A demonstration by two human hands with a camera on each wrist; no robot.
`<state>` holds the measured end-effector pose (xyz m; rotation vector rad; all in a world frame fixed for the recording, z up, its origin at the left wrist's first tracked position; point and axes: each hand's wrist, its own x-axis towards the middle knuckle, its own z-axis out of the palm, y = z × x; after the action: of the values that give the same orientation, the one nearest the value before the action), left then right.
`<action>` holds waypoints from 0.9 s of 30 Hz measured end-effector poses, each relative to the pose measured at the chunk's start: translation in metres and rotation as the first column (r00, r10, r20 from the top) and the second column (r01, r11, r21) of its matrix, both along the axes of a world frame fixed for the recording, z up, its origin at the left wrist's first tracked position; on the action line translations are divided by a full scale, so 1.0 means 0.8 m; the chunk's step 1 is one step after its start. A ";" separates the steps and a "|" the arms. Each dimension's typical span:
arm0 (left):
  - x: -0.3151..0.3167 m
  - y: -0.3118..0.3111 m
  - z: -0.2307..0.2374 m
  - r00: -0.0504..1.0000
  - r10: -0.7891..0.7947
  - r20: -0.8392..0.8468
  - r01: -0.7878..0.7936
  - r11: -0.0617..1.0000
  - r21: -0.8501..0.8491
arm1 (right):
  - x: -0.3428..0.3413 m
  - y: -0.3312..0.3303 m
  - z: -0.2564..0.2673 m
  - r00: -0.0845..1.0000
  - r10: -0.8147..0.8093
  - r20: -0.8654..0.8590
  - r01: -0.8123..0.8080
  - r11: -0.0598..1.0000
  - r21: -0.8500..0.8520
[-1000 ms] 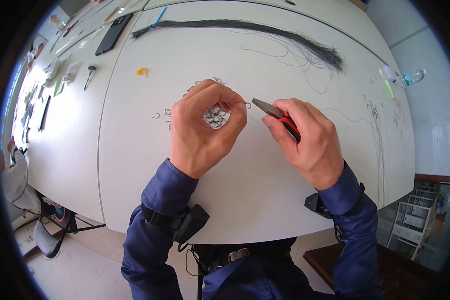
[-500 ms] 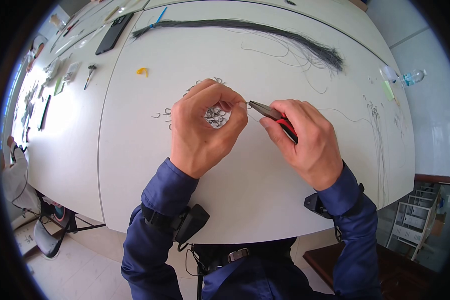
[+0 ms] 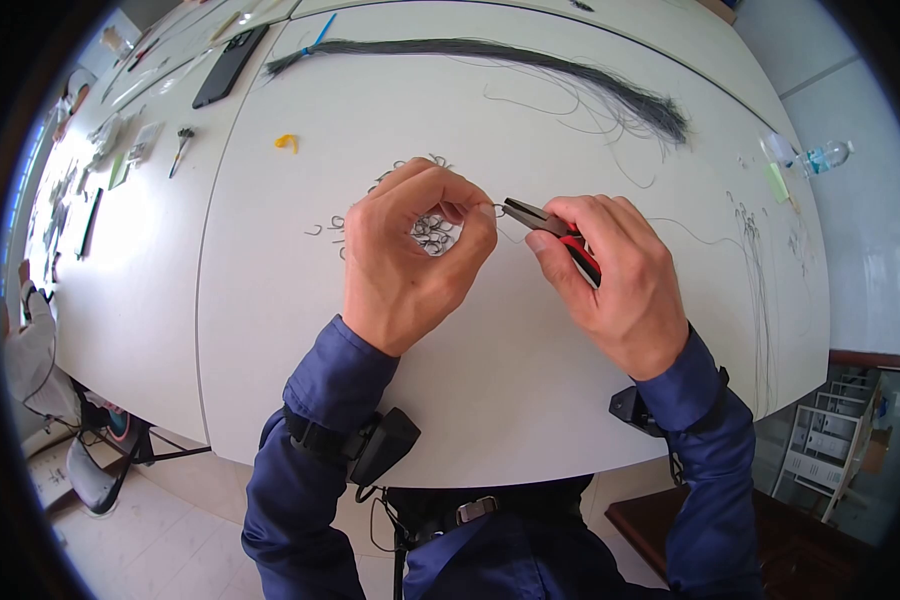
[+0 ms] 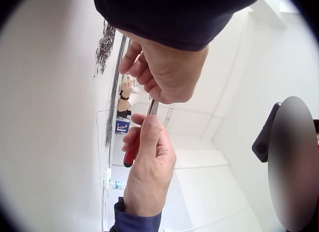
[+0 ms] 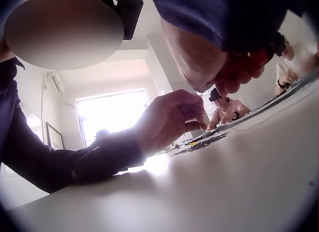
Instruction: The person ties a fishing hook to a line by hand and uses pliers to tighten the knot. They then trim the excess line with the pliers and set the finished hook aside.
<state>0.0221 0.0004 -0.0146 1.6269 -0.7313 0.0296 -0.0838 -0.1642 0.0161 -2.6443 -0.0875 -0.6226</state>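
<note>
In the head view my left hand (image 3: 400, 260) pinches a small fish hook (image 3: 500, 211) between thumb and forefinger, its bend sticking out past the fingertips. My right hand (image 3: 620, 290) grips red-and-black pliers (image 3: 538, 219), their narrow nose pointing left with the jaws slightly apart, right at the hook. A thin dark line (image 3: 685, 225) runs off to the right behind the right hand. Under the left hand lies a pile of fish hooks (image 3: 433, 236), partly hidden by it. The red handle (image 4: 132, 154) of the pliers shows below the fingers in the left wrist view.
A long bundle of dark line (image 3: 490, 50) lies across the back of the white table. Nearby are a yellow piece (image 3: 286, 143) and a black phone (image 3: 231, 67). Lines with hooks (image 3: 755, 270) stretch along the right side, by a plastic bottle (image 3: 827, 155). Other people sit farther off.
The pliers moved left onto the protruding hook, then drew back slightly to the right with their jaws parted. My left hand has stayed nearly still, pinching the hook.
</note>
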 end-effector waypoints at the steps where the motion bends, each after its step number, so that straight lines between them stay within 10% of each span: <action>1: 0.000 0.000 0.000 1.000 0.002 0.001 -0.002 1.000 0.002 | 0.000 0.001 0.001 1.000 -0.005 -0.008 0.005 1.000 0.003; 27: 0.000 -0.001 -0.001 1.000 -0.001 -0.006 0.001 1.000 -0.006 | -0.001 0.003 -0.001 1.000 -0.008 -0.004 0.008 1.000 -0.009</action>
<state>0.0219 -0.0001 -0.0155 1.6205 -0.7265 0.0262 -0.0843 -0.1618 0.0154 -2.6557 -0.0784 -0.6208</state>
